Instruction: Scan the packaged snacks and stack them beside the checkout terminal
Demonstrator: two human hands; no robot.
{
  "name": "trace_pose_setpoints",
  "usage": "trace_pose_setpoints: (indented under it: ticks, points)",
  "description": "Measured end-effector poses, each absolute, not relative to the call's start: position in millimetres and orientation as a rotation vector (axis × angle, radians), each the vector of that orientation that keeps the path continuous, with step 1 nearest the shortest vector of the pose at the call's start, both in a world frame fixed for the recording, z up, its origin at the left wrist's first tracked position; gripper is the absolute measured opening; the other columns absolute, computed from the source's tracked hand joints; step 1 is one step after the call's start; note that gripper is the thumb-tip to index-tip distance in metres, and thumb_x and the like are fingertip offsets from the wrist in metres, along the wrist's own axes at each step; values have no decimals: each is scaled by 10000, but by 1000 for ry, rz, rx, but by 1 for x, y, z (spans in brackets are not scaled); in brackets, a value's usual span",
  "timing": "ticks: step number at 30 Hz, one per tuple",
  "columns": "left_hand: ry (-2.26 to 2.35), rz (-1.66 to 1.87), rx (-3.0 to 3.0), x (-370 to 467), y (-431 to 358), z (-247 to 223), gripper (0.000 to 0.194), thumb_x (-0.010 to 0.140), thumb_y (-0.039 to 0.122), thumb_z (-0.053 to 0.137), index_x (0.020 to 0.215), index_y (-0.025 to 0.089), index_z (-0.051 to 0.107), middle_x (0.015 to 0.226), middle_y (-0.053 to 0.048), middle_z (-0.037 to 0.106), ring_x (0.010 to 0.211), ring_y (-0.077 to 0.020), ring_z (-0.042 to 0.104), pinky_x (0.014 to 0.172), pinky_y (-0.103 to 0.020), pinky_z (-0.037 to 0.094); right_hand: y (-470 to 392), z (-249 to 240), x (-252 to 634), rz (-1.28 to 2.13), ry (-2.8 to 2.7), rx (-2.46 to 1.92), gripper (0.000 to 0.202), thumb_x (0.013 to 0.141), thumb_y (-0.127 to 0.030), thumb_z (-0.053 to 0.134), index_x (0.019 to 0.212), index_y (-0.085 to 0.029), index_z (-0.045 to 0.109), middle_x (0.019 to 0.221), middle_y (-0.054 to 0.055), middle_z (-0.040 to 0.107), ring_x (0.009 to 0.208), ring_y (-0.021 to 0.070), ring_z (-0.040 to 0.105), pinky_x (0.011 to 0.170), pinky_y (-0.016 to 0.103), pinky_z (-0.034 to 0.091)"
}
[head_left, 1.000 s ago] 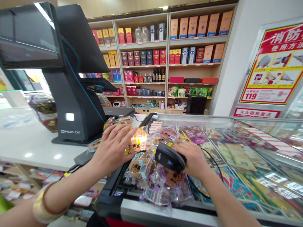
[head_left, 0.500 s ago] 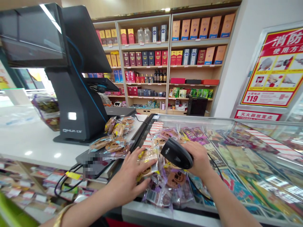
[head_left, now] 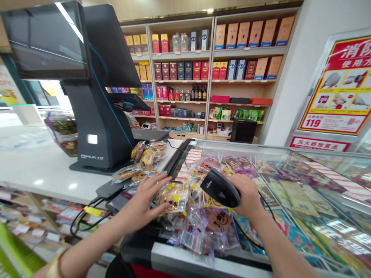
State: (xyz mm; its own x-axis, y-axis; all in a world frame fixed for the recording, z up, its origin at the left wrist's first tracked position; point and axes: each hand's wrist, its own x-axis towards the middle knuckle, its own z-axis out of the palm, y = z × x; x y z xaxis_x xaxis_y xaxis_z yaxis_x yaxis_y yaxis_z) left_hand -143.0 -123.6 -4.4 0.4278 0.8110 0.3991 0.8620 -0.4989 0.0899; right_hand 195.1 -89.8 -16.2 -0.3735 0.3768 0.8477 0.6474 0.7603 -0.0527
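My right hand (head_left: 246,193) is closed around a black handheld barcode scanner (head_left: 220,188), held above the pile with its head pointing left. My left hand (head_left: 145,202) has its fingers stretched out and its thumb apart, at the left edge of a clear, yellow-trimmed packet of round biscuits (head_left: 174,197). The thumb overlaps that packet, whose barcode faces up. Below the scanner lie purple-trimmed biscuit packets (head_left: 217,222), another with a barcode showing (head_left: 191,235). More biscuit packets (head_left: 139,173) rest on the counter left of my left hand.
A dark point-of-sale terminal (head_left: 101,127) stands on the white counter (head_left: 52,166). The glass-topped case (head_left: 285,154) under the pile contains flat packages. The scanner's black cable (head_left: 246,237) curves across the glass. Shelves of boxes and bottles (head_left: 185,71) line the back wall.
My left hand has drawn back to the left, and the yellow-trimmed packet has shifted left with it. The scanner stays over the pile in my right hand. The view has turned slightly left.
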Motion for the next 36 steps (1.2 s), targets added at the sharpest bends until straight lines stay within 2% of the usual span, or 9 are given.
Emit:
trace_pose_setpoints:
  ticks: [3,5,9,17,21,25,30,33,36]
  points:
    - [-1679,-473,-2381,-176,-93,17,689,806,542,562,1415,240,453,1443,-128,501,1369,-333,392,1140,-569,228,-89,-18,195,-347,-2013,-770,208,811,-384,636,902,-198,627,741,42,654,675,176,572,627,302,368]
    - [-1736,-275,-2355,-193,-75,29,766,745,560,601,1419,234,442,1408,-137,537,1324,-331,451,1118,-543,265,-88,-19,196,-347,-2018,-768,265,783,-418,676,916,-194,631,762,44,662,688,179,579,637,304,372]
    - [-1771,72,-2387,-208,-54,44,773,688,464,623,1413,254,455,1362,-127,582,1270,-292,519,1072,-428,345,-88,-20,195,-350,-2023,-766,240,797,-412,662,889,-194,629,734,37,643,674,174,573,632,301,366]
    - [-1793,237,-2413,-200,-40,52,843,585,396,664,1393,229,492,1287,-129,631,1244,-331,539,1083,-444,343,-88,-19,195,-337,-2021,-788,265,792,-442,669,882,-197,629,706,33,628,657,174,555,616,303,354]
    - [-1802,133,-2456,-207,-33,53,855,552,368,679,1373,207,504,1221,-123,664,1170,-331,590,1032,-417,406,-89,-18,193,-342,-2017,-775,257,790,-425,667,910,-198,644,726,39,647,667,178,568,617,304,354]
    - [-1869,-251,-2615,-216,-26,51,839,596,404,667,1384,205,460,1145,-84,688,1045,-286,651,971,-396,469,-90,-15,192,-333,-2013,-752,230,787,-403,655,894,-200,639,739,45,661,672,180,580,619,306,356]
    - [-1754,-809,-2696,-204,-28,56,812,645,489,666,1362,173,452,1262,-125,612,1160,-274,585,1031,-399,442,-89,-14,192,-313,-2005,-745,204,774,-365,659,894,-201,637,744,40,664,670,178,583,626,302,360]
    - [-1603,-806,-2599,-184,-40,62,761,663,472,645,1352,190,488,1311,-111,553,1190,-274,546,1066,-393,407,-89,-15,192,-324,-2014,-754,221,755,-356,667,909,-200,642,759,41,667,683,182,590,633,303,366]
    - [-1403,-599,-2466,-162,-57,67,697,656,427,657,1320,249,540,1325,-97,522,1243,-304,484,1113,-461,316,-90,-15,192,-322,-2027,-764,226,749,-347,670,919,-198,645,766,45,669,692,184,595,640,302,374]
